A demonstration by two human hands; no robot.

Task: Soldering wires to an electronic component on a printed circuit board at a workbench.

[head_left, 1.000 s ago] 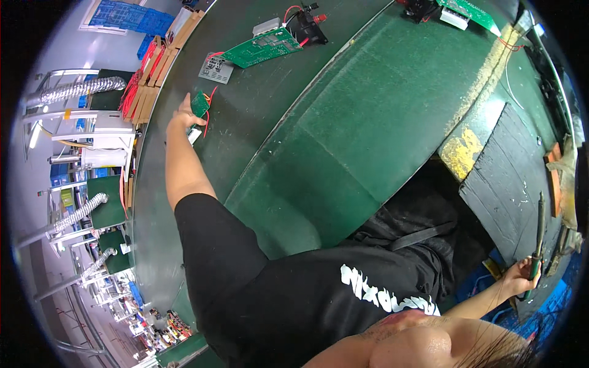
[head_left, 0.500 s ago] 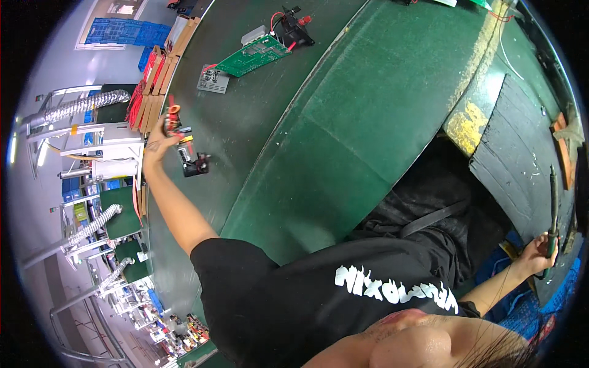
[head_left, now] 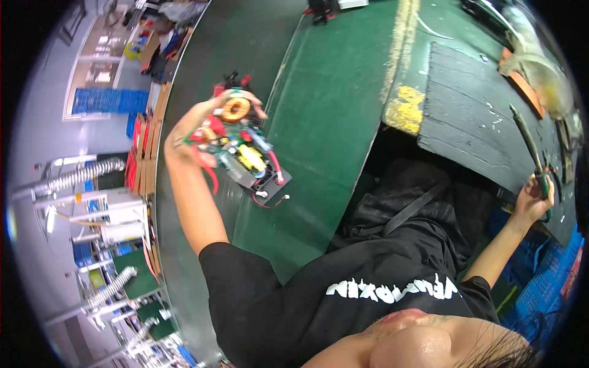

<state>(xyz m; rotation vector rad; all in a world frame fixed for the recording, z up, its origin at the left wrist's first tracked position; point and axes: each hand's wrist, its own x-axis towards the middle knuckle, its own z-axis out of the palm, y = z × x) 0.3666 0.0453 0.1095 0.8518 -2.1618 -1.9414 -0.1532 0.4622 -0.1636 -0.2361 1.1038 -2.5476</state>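
Note:
My left hand [head_left: 201, 121] is closed around a circuit board assembly [head_left: 248, 158] and holds it over the green bench, near the edge of the dark belt. The assembly carries a copper-wound ring coil [head_left: 235, 110], yellow and red parts, a black end piece and loose red wires. It is blurred, and some of my fingers are hidden by its parts. On the far right, my right hand [head_left: 530, 201] grips a soldering iron [head_left: 525, 132] by its green handle, with the long shaft pointing up and away from me above the dark grey mat.
The dark belt [head_left: 245, 46] runs along the left of the green bench [head_left: 334, 80]. A dark grey mat [head_left: 469, 116] covers the right side, with a wooden strip [head_left: 521, 83] and cloth beyond. Blue crates [head_left: 546, 276] stand low on the right. Another dark part [head_left: 320, 11] lies at the far edge.
My left hand has brought the circuit board assembly from the far side of the belt toward the bench. The view has turned. My right hand still holds the soldering iron, now tilted differently.

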